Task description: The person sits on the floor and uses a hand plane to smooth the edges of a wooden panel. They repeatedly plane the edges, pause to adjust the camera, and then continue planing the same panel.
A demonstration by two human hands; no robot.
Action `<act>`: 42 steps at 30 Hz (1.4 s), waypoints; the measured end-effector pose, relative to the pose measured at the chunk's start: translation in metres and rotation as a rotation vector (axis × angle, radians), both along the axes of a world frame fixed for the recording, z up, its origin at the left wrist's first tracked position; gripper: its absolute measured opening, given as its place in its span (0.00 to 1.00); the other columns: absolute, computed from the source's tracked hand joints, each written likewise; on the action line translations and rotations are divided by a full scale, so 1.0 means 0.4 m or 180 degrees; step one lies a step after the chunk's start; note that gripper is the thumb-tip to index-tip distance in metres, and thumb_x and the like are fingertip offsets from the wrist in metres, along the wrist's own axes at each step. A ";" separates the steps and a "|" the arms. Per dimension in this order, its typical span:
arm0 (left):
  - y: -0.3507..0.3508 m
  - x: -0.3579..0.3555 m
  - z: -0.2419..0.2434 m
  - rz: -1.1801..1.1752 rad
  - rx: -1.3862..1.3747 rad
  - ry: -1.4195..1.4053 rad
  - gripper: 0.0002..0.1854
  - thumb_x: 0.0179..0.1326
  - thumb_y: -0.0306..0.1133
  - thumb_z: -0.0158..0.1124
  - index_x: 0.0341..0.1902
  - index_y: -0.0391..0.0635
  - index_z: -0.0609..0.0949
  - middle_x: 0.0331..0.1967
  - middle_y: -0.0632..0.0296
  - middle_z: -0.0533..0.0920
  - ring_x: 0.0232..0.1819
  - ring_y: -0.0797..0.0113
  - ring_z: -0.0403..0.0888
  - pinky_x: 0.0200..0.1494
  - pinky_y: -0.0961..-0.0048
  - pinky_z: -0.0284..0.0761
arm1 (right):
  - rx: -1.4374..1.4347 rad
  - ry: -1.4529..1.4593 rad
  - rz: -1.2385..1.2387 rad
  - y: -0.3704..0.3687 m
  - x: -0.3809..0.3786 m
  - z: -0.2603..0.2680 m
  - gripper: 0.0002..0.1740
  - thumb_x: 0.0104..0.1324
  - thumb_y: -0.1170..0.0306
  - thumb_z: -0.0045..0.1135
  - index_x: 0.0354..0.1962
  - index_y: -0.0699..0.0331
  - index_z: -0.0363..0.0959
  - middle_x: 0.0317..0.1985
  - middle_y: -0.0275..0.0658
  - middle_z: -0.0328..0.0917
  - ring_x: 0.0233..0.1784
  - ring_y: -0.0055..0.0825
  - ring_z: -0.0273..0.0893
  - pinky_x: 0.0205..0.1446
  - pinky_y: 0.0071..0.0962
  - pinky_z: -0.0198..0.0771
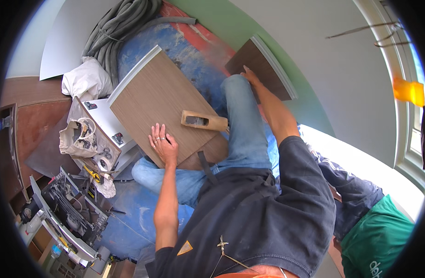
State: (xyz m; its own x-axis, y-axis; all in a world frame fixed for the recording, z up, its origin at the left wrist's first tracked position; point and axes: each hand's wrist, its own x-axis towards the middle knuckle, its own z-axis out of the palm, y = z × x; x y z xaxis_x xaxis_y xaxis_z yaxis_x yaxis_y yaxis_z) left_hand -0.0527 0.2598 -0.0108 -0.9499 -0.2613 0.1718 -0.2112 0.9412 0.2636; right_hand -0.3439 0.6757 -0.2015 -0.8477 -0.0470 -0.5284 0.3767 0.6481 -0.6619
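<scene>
My left hand (163,144) lies flat, fingers apart, on a wood-grain cabinet panel (156,90) across my lap. Along its far end runs a pale grey strip (134,74). A wooden hand plane (216,122) rests on this panel, right of my left hand and against my knee. Beyond the knee, my right hand (251,77) reaches to a darker brown panel (268,74) by the green wall. One finger points along its face; the other fingers are partly hidden, so I cannot tell if they grip it. Under the near end of the lap panel, another brown board (217,149) shows.
Left of me, a white cabinet part with hinges (106,118) adjoins a canvas tool bag (78,139) and scissors (105,152). A machine on a metal frame (68,208) stands nearer. Grey hose (106,34) is coiled ahead. A person in green (375,236) is behind my right side.
</scene>
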 end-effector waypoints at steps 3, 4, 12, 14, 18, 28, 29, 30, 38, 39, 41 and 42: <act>0.001 -0.012 -0.005 0.0014 0.0020 -0.0063 0.25 0.66 0.28 0.55 0.68 0.49 0.77 0.74 0.58 0.73 0.80 0.54 0.62 0.82 0.46 0.50 | 0.0233 -0.0303 0.0293 -0.039 -0.019 -0.009 0.45 0.71 0.61 0.55 0.79 0.68 0.48 0.77 0.60 0.60 0.81 0.51 0.59 0.81 0.39 0.56; 0.000 -0.012 -0.005 0.0022 0.0014 -0.0084 0.25 0.66 0.28 0.55 0.68 0.49 0.77 0.74 0.58 0.73 0.80 0.54 0.62 0.82 0.46 0.49 | 0.0193 -0.0453 0.0289 -0.048 -0.018 -0.012 0.46 0.71 0.61 0.56 0.79 0.68 0.47 0.77 0.60 0.59 0.81 0.51 0.59 0.81 0.39 0.56; -0.010 -0.006 -0.010 -0.0067 -0.0041 -0.0253 0.27 0.66 0.27 0.52 0.70 0.48 0.75 0.75 0.53 0.71 0.80 0.50 0.62 0.82 0.43 0.49 | 0.0214 -0.0734 0.0428 -0.079 -0.015 -0.116 0.44 0.73 0.63 0.49 0.82 0.57 0.42 0.79 0.56 0.56 0.82 0.53 0.56 0.83 0.44 0.52; -0.011 -0.007 -0.012 -0.0153 -0.0075 -0.0177 0.27 0.66 0.26 0.51 0.71 0.48 0.73 0.75 0.53 0.70 0.80 0.49 0.61 0.81 0.42 0.49 | 0.0653 -0.0625 0.0650 -0.083 -0.028 -0.148 0.43 0.73 0.66 0.47 0.82 0.56 0.42 0.78 0.57 0.58 0.80 0.55 0.59 0.81 0.45 0.55; -0.009 -0.006 -0.013 -0.0129 -0.0074 -0.0310 0.28 0.67 0.25 0.50 0.72 0.48 0.72 0.76 0.53 0.70 0.80 0.48 0.62 0.81 0.41 0.48 | 0.0702 -0.0639 0.0696 -0.099 -0.041 -0.205 0.46 0.73 0.63 0.53 0.82 0.57 0.41 0.68 0.65 0.71 0.69 0.60 0.72 0.73 0.49 0.65; -0.018 0.001 -0.021 -0.0148 -0.0033 -0.0350 0.27 0.68 0.26 0.48 0.72 0.48 0.72 0.75 0.50 0.70 0.79 0.45 0.62 0.81 0.39 0.47 | 0.1094 -0.0905 0.0969 -0.126 -0.093 -0.228 0.45 0.73 0.64 0.46 0.83 0.51 0.37 0.64 0.64 0.75 0.67 0.61 0.75 0.71 0.51 0.68; -0.019 0.002 -0.022 -0.0164 -0.0037 -0.0309 0.27 0.68 0.26 0.48 0.72 0.48 0.72 0.75 0.50 0.70 0.79 0.45 0.62 0.81 0.38 0.47 | 0.1106 -0.0895 0.0965 -0.129 -0.098 -0.224 0.45 0.73 0.65 0.45 0.83 0.50 0.37 0.65 0.63 0.74 0.67 0.60 0.75 0.71 0.51 0.68; -0.019 0.001 -0.024 -0.0157 -0.0044 -0.0343 0.27 0.68 0.26 0.48 0.72 0.48 0.72 0.75 0.50 0.70 0.79 0.45 0.62 0.81 0.39 0.47 | 0.1124 -0.0876 0.0958 -0.132 -0.104 -0.223 0.44 0.73 0.66 0.44 0.83 0.49 0.37 0.65 0.63 0.74 0.68 0.60 0.75 0.72 0.51 0.68; -0.020 0.006 -0.026 -0.0153 -0.0080 -0.0302 0.27 0.68 0.27 0.47 0.71 0.47 0.72 0.74 0.50 0.71 0.79 0.44 0.63 0.80 0.38 0.48 | 0.1115 -0.0603 0.0987 -0.142 -0.115 -0.260 0.43 0.72 0.70 0.39 0.83 0.50 0.38 0.66 0.60 0.74 0.67 0.57 0.76 0.69 0.51 0.71; -0.019 0.007 -0.025 -0.0158 -0.0075 -0.0312 0.27 0.68 0.27 0.47 0.71 0.45 0.73 0.75 0.49 0.71 0.79 0.44 0.62 0.81 0.39 0.48 | 0.1163 -0.0714 0.0927 -0.140 -0.110 -0.259 0.43 0.72 0.70 0.38 0.82 0.51 0.38 0.66 0.61 0.74 0.67 0.57 0.76 0.69 0.51 0.71; -0.020 0.006 -0.026 -0.0155 -0.0075 -0.0309 0.27 0.68 0.27 0.46 0.71 0.43 0.74 0.75 0.47 0.70 0.80 0.44 0.61 0.81 0.42 0.47 | 0.1248 -0.0742 0.1152 -0.138 -0.101 -0.250 0.43 0.71 0.70 0.39 0.82 0.54 0.39 0.65 0.62 0.75 0.66 0.57 0.77 0.68 0.51 0.71; -0.022 0.004 -0.027 -0.0164 -0.0077 -0.0314 0.27 0.68 0.27 0.47 0.71 0.43 0.74 0.75 0.47 0.70 0.80 0.44 0.61 0.81 0.42 0.47 | 0.1327 -0.0792 0.1218 -0.134 -0.096 -0.244 0.43 0.71 0.70 0.40 0.82 0.55 0.39 0.64 0.63 0.75 0.65 0.58 0.77 0.68 0.51 0.72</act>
State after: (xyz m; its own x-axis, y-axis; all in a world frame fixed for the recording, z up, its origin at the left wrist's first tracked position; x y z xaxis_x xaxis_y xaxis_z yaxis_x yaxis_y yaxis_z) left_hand -0.0510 0.2512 -0.0215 -0.9745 -0.2085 0.0826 -0.1861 0.9574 0.2209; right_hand -0.3825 0.6221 -0.2990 -0.6606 -0.0704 -0.7475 0.1769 0.9530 -0.2460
